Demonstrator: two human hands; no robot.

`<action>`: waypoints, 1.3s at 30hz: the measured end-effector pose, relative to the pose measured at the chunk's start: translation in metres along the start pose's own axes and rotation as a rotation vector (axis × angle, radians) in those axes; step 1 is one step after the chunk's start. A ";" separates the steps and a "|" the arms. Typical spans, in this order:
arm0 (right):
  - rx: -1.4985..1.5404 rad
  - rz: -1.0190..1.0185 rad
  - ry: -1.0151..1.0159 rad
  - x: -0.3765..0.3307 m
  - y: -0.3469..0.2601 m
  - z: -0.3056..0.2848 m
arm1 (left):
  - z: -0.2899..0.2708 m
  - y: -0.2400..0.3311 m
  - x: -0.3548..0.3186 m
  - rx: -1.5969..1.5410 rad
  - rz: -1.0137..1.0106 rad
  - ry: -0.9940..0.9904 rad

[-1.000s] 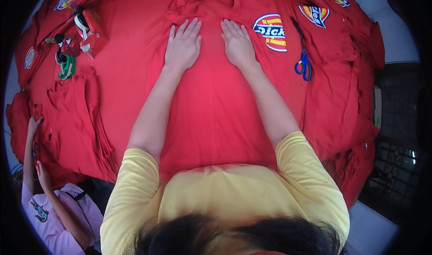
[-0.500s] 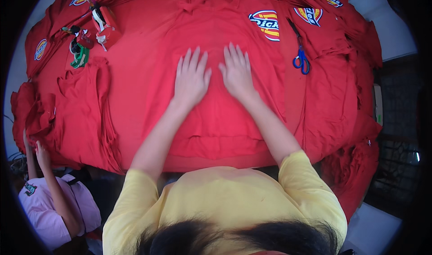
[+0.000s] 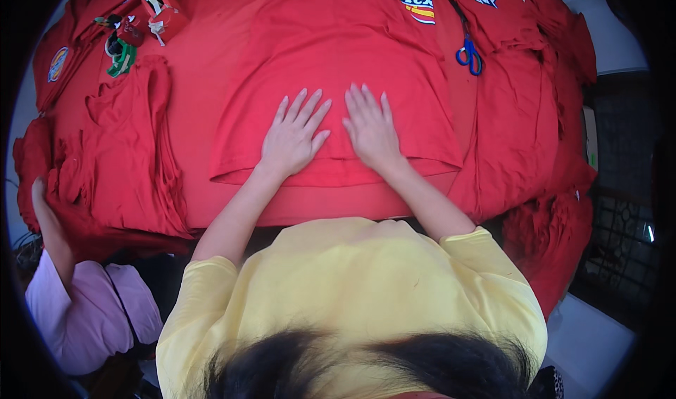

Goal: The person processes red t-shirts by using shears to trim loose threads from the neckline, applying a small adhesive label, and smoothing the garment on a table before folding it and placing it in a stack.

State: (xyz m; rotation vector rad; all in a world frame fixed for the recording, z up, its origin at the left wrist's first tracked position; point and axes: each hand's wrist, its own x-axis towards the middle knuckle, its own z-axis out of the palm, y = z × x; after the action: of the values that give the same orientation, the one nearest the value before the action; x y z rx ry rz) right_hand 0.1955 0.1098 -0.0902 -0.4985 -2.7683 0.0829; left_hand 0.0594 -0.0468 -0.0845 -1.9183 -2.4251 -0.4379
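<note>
A red T-shirt [image 3: 338, 61] lies spread before me, its hem toward my body and a colourful printed logo at its far right. My left hand [image 3: 294, 133] rests palm down on its lower part, fingers stretched and apart. Beside it, my right hand [image 3: 372, 128] also presses flat on the cloth with the fingers extended. Between the two hands runs a narrow strip of bare fabric. Neither hand grips anything. The hem shows slightly raised edges at both sides.
Blue-handled scissors [image 3: 469, 56] lie to the right, by more red garments [image 3: 517, 131]. At the far left stand a red tape dispenser [image 3: 163, 13] and a green one [image 3: 122, 59]. A red sleeveless piece [image 3: 134, 146] lies nearer. A person in a pink shirt [image 3: 105, 307] works at the lower left.
Both hands have slid toward me along the T-shirt, and its lower part is now wider and smoother. The view has shifted, and the co-worker's hands have moved.
</note>
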 end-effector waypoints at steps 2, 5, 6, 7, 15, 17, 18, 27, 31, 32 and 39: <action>0.044 0.004 -0.073 -0.020 -0.001 -0.007 | -0.006 -0.003 0.003 0.002 0.012 -0.022; 0.041 0.032 -0.013 -0.021 0.020 -0.004 | -0.007 -0.008 -0.003 -0.003 0.031 -0.044; 0.046 0.023 -0.013 -0.020 0.020 -0.004 | -0.009 -0.007 -0.003 0.002 0.027 -0.040; 0.046 0.019 -0.013 -0.021 0.021 -0.004 | -0.010 -0.007 -0.003 0.008 0.023 -0.036; 0.048 -0.047 -0.200 -0.038 0.021 -0.024 | -0.011 -0.007 -0.008 0.018 0.036 -0.091; 0.042 -0.014 -0.258 -0.039 0.023 -0.026 | -0.014 -0.007 -0.007 0.014 0.061 -0.097; 0.037 0.006 -0.282 -0.038 0.024 -0.028 | -0.014 -0.007 -0.006 0.006 0.056 -0.108; 0.036 -0.004 -0.273 -0.041 0.022 -0.026 | 0.002 0.023 -0.006 0.002 0.024 -0.097; 0.025 -0.011 -0.279 -0.040 0.025 -0.026 | -0.003 0.021 -0.004 0.012 -0.008 -0.118; 0.016 -0.015 -0.280 -0.041 0.022 -0.025 | -0.003 0.021 -0.006 0.007 -0.020 -0.117; 0.081 0.018 -0.414 -0.031 0.022 -0.048 | -0.003 0.020 -0.007 -0.063 0.009 -0.096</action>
State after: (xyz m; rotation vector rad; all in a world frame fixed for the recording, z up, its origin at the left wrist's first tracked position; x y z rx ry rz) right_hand 0.2456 0.1195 -0.0566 -0.5368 -3.1447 0.3369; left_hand 0.0802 -0.0504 -0.0790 -2.0200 -2.4886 -0.4365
